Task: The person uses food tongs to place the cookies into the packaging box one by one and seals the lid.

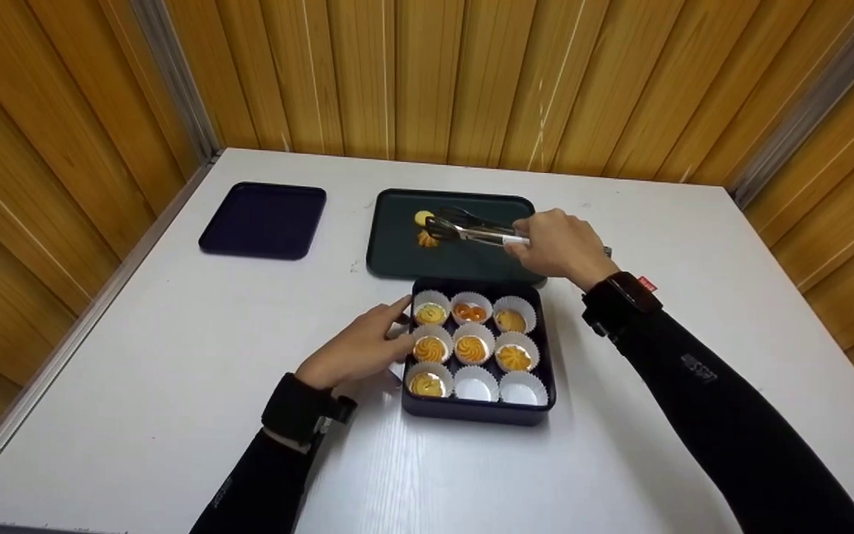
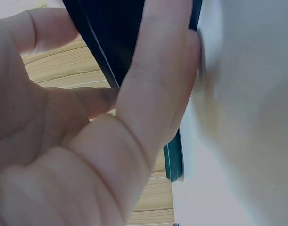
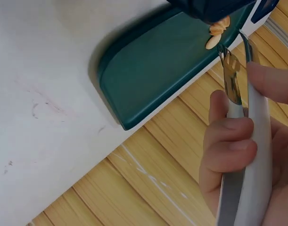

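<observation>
I have the right hand (image 1: 557, 241) out over the dark green tray (image 1: 397, 258), its thumb and fingers pinching the handles of the metal tongs (image 1: 482, 236), whose tips stand parted with nothing between them. Close to those tips, on the tray, lie a pale round cookie (image 1: 422, 217) and a ridged cookie (image 1: 427, 239); I can't tell whether the metal touches either one. The left hand (image 1: 356, 345) rests against the left side of the navy box (image 1: 471, 410), fingers spread and laid on it rather than wrapped round. Seven of the nine paper cups (image 1: 475, 389) in the box are filled; the front-middle and front-right ones are bare. I take this as a pickup, late in the filling. The next move, I judge, calls for lining the tips up across one cookie, squeezing lightly so it doesn't crumble, then lifting it over the rim into a bare cup while the left hand steadies the box.
</observation>
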`<state>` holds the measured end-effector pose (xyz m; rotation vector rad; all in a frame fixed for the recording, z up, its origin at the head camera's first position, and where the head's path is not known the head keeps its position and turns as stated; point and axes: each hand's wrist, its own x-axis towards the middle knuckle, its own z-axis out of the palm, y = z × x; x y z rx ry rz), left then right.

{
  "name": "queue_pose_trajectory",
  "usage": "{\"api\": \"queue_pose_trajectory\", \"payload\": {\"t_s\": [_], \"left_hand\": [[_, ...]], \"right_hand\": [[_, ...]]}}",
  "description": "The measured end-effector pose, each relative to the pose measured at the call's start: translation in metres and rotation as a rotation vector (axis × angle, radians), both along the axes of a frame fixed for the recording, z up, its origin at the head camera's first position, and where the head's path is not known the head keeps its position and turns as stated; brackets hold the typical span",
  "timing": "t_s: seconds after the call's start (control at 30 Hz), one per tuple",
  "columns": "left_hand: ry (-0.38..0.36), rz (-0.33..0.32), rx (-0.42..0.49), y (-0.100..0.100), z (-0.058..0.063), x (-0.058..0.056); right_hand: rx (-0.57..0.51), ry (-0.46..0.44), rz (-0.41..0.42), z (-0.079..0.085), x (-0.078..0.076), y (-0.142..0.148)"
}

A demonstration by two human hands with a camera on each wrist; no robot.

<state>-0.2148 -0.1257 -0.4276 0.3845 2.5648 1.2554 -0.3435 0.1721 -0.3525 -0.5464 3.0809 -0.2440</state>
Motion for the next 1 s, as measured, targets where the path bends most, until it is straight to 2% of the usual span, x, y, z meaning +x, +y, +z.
{"api": "queue_pose_trajectory", "payload": {"t_s": [0.2,0.43,0.83,1.0], "left_hand": [[0.003,0.001,0.006,-0.001,-0.001,0.001],[-0.004,-0.005,0.011,0.0,-0.001,0.001],[0.0,-0.002,-0.01,0.0,0.002,0.001],[0.005,-0.003,-0.009,-0.001,0.002,0.002]], "right_hand": [[-0.023,-0.04,-0.019,-0.007,-0.004,-0.006],[-0.002,-0.04,-0.019,-0.013,-0.006,-0.015],[0.057,0.083,0.044,-0.018,-0.004,-0.023],[0.069,0.094,0.045,-0.023,-0.004,-0.022]]}}
